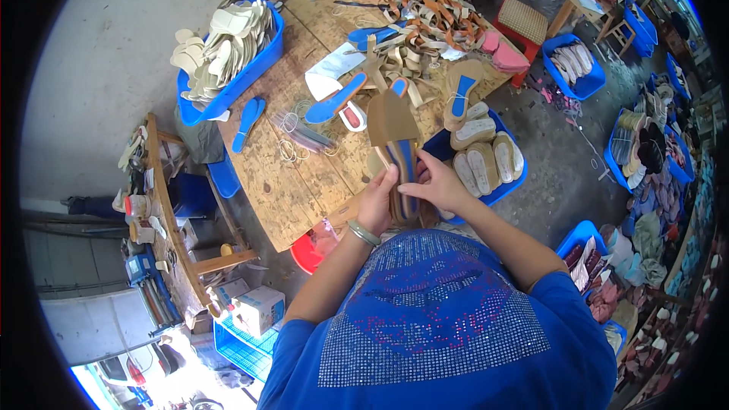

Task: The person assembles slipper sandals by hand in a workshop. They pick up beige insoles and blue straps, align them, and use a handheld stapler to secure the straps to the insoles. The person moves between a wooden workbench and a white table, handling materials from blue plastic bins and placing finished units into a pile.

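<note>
In front of my chest I hold a thick stack of shoe insoles [395, 121], tan and brown with blue showing along the middle. My left hand [376, 201] grips its lower left side, thumb up along the edge. The right hand [437, 184] closes round the right side, its thumb pressed on the front of the stack. Just right of it, a blue basket [510, 191] holds several tied bundles of insoles. A tan insole bundle with a blue patch [460, 95] stands at the basket's far edge. Beyond the stack, a blue insole [338, 100] lies on the wooden table [281, 197].
Rubber bands [291, 153] and a blue insole pair [249, 123] lie left on the table. A blue crate of pale insoles [199, 112] stands at the far left. Tan and orange straps [433, 23] are heaped at the back. A red stool [520, 23] stands beyond the table.
</note>
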The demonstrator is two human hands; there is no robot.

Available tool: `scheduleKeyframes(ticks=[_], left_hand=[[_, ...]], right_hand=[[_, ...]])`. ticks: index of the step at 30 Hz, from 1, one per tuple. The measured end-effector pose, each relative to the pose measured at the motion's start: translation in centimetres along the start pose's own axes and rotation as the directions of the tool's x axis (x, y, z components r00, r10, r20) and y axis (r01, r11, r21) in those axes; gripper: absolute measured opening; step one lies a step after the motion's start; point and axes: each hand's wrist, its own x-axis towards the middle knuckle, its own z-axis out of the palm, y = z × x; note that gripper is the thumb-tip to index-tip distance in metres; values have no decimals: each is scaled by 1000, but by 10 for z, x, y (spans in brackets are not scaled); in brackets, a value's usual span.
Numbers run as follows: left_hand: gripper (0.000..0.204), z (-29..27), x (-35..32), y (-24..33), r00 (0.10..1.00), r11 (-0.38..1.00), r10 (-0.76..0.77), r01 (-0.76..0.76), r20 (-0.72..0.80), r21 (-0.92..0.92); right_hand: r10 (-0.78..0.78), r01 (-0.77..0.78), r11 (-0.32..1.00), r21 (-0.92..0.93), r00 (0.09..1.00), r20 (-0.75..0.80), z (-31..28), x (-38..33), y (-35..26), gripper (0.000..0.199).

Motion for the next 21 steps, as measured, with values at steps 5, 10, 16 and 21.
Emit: scheduleKeyframes(ticks=[5,10,16,21], left_hand=[[37,2,11,-6,983,989,112,-96,-143,113],[33,0,14,11,961,995,85,-97,-265,-34],[35,-35,-9,9,898,983,85,-145,-433,-108],[41,-86,-77,-14,788,969,97,-213,-607,-121]], right_hand=[[-123,120,971,-206,992,2,-9,11,-9,74],[-10,50,978,204,982,-189,-40,61,39,50],[336,-152,893,424,852,-401,-145,136,182,93],[597,-377,787,488,665,-449,-135,150,194,114]])
